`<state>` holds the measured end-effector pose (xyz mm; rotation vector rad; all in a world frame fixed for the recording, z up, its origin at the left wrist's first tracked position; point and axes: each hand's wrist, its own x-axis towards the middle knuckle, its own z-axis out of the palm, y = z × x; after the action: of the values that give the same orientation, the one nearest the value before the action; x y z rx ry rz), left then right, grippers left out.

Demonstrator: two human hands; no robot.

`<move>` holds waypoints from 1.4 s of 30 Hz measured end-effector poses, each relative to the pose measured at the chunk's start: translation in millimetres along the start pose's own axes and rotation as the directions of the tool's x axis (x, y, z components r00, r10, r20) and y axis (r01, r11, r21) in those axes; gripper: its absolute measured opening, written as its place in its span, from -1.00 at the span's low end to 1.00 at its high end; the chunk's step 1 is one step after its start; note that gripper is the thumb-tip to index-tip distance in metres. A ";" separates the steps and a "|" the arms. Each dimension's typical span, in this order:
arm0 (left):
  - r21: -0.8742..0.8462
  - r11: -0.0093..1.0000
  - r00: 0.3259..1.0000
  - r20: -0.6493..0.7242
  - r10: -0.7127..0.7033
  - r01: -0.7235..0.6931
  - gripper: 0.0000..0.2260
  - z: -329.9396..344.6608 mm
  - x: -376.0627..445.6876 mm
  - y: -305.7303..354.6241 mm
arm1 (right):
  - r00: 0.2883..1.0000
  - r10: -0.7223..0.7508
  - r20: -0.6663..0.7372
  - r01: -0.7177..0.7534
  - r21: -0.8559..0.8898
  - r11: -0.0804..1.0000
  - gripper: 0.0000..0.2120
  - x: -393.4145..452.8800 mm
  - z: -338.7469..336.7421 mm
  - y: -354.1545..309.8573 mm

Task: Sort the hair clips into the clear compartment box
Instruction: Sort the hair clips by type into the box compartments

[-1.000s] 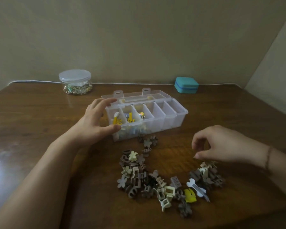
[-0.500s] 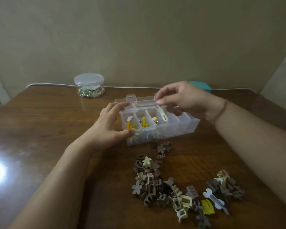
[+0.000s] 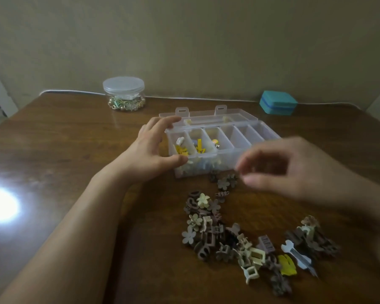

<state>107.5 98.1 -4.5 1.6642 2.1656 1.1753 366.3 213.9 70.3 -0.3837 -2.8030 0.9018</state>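
Note:
The clear compartment box (image 3: 270,131) stands open mid-table, its lid folded back. My left hand (image 3: 154,150) grips its left end, thumb on the front wall and fingers over the back rim. Yellow clips (image 3: 181,149) lie in the leftmost compartments; the right ones look bare. My right hand (image 3: 294,170) hovers blurred in front of the box's right half, fingers loosely curled, with nothing seen in it. A large pile of beige and brown hair clips (image 3: 224,238) lies nearer me, with a smaller heap (image 3: 309,238) to its right. A flower clip (image 3: 226,182) sits by the box front.
A lidded clear jar (image 3: 124,94) of small trinkets stands at the back left. At the back right sits a teal case (image 3: 278,103). A white cable (image 3: 184,98) runs along the table's far edge. Bright glare (image 3: 0,207) marks the left tabletop.
My right hand carried a cream clip from the right heap up over the box, and has now drawn back toward me and downward without it. My left hand stayed on the box.

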 end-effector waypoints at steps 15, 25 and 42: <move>0.003 1.000 1.000 0.000 -0.011 0.011 -0.24 2.9 -0.2 -2.1 | 0.901 -0.126 -0.415 -0.114 -0.507 0.854 -0.72 -134.9 64.2 60.4; 0.001 1.000 0.999 0.016 -0.028 0.028 -0.26 2.7 -1.9 -1.8 | 0.848 -0.289 -0.445 -0.132 -0.704 0.698 -0.80 -121.4 68.4 65.0; -0.017 1.000 1.000 0.028 -0.011 0.012 -0.23 1.0 -1.7 3.8 | 0.891 -0.210 -0.402 -0.135 -0.678 0.723 -0.55 -102.6 60.5 72.7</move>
<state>111.5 97.3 -3.2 1.6488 2.1397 1.1577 463.3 207.7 -29.9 -0.5385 -2.5548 -0.2972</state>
